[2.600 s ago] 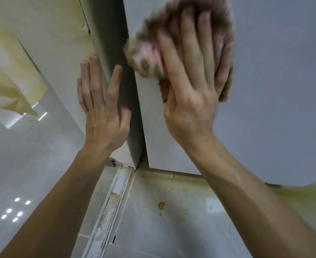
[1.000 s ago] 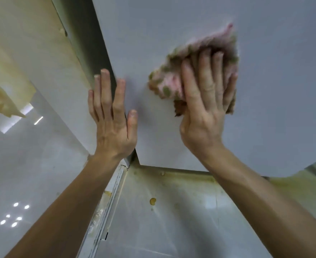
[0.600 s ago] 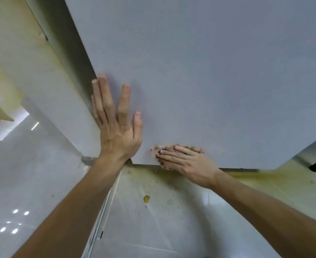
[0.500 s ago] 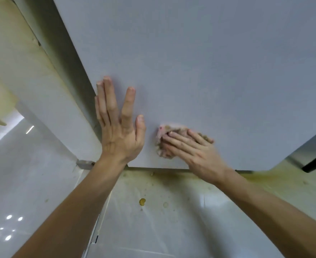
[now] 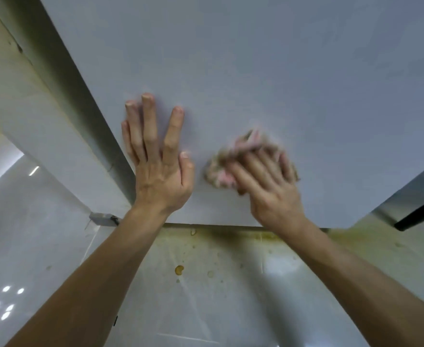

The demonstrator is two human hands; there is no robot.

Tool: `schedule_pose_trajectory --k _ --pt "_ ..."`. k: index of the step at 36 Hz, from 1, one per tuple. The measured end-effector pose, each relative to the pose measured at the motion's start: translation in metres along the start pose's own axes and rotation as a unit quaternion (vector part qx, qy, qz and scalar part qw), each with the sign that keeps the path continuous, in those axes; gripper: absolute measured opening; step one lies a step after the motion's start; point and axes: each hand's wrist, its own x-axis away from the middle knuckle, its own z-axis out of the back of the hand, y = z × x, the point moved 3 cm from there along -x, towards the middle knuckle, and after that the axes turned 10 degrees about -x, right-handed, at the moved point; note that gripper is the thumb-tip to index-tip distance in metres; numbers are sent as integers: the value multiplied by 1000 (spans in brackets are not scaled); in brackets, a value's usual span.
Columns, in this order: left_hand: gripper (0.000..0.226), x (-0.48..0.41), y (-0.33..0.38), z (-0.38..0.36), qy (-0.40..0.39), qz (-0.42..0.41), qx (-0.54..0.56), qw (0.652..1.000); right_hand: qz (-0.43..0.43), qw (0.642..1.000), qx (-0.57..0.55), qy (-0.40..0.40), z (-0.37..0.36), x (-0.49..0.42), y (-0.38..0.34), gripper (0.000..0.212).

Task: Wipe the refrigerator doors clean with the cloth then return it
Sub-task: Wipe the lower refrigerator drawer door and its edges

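Your left hand [image 5: 158, 176] is lying flat on the refrigerator door [image 5: 256, 71], fingers [image 5: 172, 131] straight | your right hand [image 5: 268, 186] is pressing the cloth [image 5: 219, 170] against it with extended fingers, lower centre of frame, blurred.

The refrigerator door [image 5: 256, 71] is presenting a smooth, matt, pale-grey face. The cloth [image 5: 218, 171] is showing a fuzzy, tufted textile pile, pink and olive. The floor [image 5: 43, 246] is showing smooth, glossy tile, mirroring lamps and carrying yellowish stains near the door's lower edge.
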Motion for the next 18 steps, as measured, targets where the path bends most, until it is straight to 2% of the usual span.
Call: schedule_pose_trajectory --k 4,6,8,10,13,16,18 --pt "77 0 3 2 0 0 -5 1000 77 970 17 -228 -12 78 12 75" --pt "78 0 7 3 1 6 -3 1000 95 951 22 -293 -8 87 19 74" --pt "81 -1 10 3 4 14 -7 1000 107 941 20 -320 -3 85 25 71" --pt "83 -1 14 3 4 9 -12 1000 119 942 16 -312 4 78 28 66" --pt "84 -2 22 3 -1 -22 -12 1000 122 961 16 -248 24 59 35 60" --pt "87 -4 32 2 -2 -33 -8 999 96 985 28 -138 55 18 49 61" --pt "89 -5 38 2 -5 -33 -7 999 56 997 27 -37 77 -17 60 52"
